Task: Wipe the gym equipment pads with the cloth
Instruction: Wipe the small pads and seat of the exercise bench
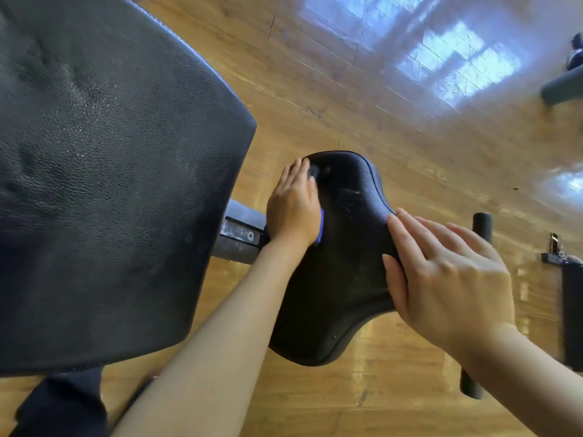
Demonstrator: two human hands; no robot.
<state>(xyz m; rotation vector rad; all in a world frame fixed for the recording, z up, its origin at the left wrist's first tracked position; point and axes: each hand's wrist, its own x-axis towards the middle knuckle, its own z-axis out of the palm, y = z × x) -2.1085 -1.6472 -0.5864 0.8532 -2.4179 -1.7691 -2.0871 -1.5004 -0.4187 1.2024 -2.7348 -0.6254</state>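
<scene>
A blue cloth (321, 227) is peeking from under the left hand (291, 206) pressing it against the seat pad (340, 279), while the right hand (448, 279) is resting flat, fingers straight, on the pad's right edge.

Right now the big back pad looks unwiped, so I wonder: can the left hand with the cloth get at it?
Probably yes. The left hand presses the blue cloth on the seat pad, and the back pad lies right beside it with nothing between.
</scene>
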